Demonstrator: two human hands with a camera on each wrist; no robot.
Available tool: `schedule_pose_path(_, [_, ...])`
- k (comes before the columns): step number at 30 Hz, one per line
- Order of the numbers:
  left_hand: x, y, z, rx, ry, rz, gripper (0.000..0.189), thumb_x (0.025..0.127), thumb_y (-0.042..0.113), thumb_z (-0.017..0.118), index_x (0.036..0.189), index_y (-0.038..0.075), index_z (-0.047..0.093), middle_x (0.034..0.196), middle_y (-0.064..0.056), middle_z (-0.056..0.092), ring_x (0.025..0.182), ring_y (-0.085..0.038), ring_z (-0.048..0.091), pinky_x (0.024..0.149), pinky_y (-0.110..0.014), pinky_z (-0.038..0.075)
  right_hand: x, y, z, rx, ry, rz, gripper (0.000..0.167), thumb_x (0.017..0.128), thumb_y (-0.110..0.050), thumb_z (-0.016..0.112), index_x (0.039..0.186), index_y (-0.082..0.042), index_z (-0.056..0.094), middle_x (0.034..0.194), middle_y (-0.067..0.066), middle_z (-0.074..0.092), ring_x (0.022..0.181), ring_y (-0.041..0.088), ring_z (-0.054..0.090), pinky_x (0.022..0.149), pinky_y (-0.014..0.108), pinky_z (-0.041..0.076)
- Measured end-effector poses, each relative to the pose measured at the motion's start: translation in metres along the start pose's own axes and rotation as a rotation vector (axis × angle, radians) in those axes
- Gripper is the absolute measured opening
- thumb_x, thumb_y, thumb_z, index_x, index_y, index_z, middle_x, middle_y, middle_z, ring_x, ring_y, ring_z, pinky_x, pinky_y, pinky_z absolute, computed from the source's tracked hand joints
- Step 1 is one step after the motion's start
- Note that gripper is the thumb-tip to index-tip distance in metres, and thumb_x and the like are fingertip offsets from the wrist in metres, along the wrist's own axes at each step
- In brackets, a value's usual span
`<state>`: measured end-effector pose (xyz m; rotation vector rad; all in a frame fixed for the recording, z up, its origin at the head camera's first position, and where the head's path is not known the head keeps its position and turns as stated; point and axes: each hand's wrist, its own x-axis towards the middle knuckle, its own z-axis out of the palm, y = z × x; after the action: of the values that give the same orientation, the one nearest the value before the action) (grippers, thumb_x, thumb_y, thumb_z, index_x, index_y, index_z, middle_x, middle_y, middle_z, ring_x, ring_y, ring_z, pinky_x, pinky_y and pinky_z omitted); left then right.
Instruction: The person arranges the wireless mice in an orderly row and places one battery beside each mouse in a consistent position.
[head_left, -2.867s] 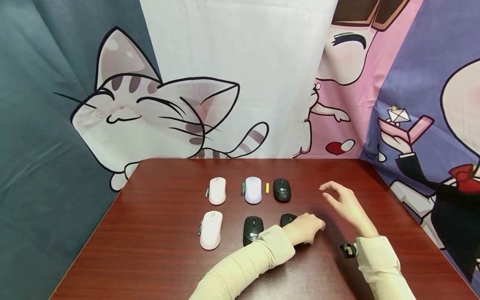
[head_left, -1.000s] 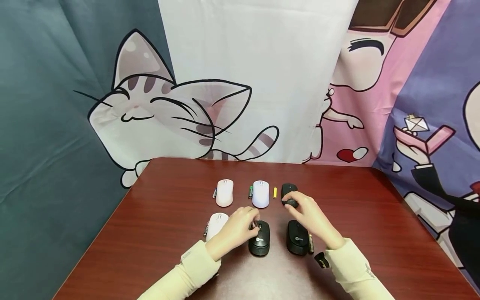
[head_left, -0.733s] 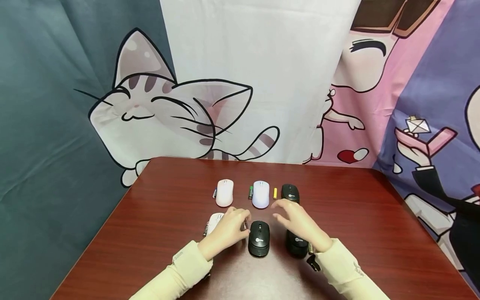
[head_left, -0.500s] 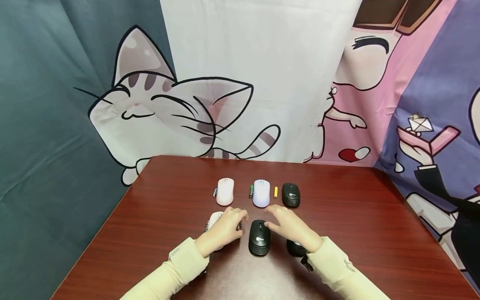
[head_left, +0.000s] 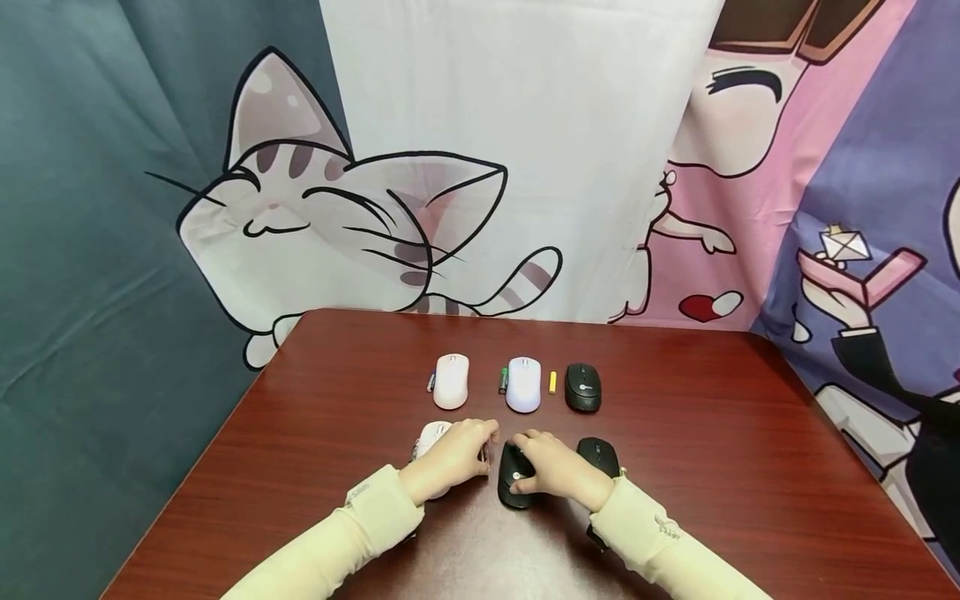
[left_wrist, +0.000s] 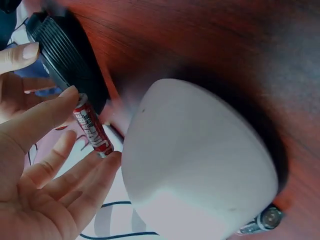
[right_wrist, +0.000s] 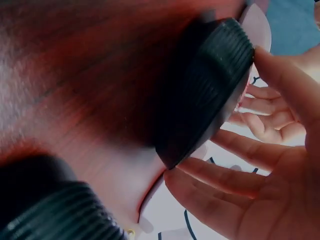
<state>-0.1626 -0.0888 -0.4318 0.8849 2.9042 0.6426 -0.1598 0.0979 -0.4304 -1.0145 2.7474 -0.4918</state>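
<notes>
In the head view my left hand (head_left: 453, 456) is above the white computer mouse (head_left: 432, 437) at the front left, partly covering it. Its thumb and fingertips pinch a small red-and-silver battery (left_wrist: 93, 127), seen end to end in the left wrist view. My right hand (head_left: 561, 472) grips the middle black mouse (head_left: 510, 477) of the front row. In the right wrist view the thumb is at one end of that mouse (right_wrist: 212, 85) and the fingers touch its far end and side. Another black mouse (head_left: 598, 454) lies partly behind the right hand.
The back row holds a white mouse (head_left: 451, 382), a lavender mouse (head_left: 523, 386) and a black mouse (head_left: 583, 388). Beside them lie a blue battery (head_left: 431, 382), a green one (head_left: 503, 381) and a yellow one (head_left: 552, 382). A dark battery (left_wrist: 265, 220) is beside the front white mouse.
My right hand has come from the right side, past the back black mouse, down onto the middle black mouse. The left hand has moved from the right-hand black mouse leftward, now with the battery.
</notes>
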Motion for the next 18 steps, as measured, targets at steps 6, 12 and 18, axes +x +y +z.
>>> schedule_pose_path(6, [0.008, 0.002, 0.001, 0.019, -0.091, -0.036, 0.035, 0.062, 0.004, 0.083, 0.079, 0.009, 0.053, 0.069, 0.002, 0.054, 0.061, -0.008, 0.049, 0.057, -0.020, 0.038, 0.001, -0.002, -0.003, -0.080, -0.025, -0.047, 0.051, 0.073, -0.023, 0.078, 0.110, 0.007, 0.059, 0.104, 0.018, 0.064, 0.096, 0.033, 0.061, 0.086, 0.045, 0.047])
schedule_pose_path(12, [0.013, 0.004, 0.005, 0.086, -0.107, -0.028, 0.041, 0.057, 0.007, 0.086, 0.085, 0.008, 0.055, 0.073, 0.001, 0.057, 0.067, -0.013, 0.054, 0.061, -0.024, 0.044, 0.004, -0.001, -0.002, -0.111, -0.040, -0.076, 0.048, 0.073, -0.022, 0.078, 0.108, 0.005, 0.061, 0.101, 0.015, 0.066, 0.094, 0.029, 0.062, 0.085, 0.041, 0.048])
schedule_pose_path(18, [0.017, 0.004, 0.010, 0.083, -0.092, -0.010, 0.044, 0.057, 0.004, 0.084, 0.086, 0.009, 0.052, 0.073, -0.001, 0.058, 0.066, -0.015, 0.055, 0.061, -0.024, 0.043, 0.004, -0.001, -0.002, -0.126, -0.027, -0.096, 0.048, 0.073, -0.020, 0.078, 0.110, 0.004, 0.060, 0.102, 0.014, 0.065, 0.089, 0.026, 0.063, 0.080, 0.038, 0.049])
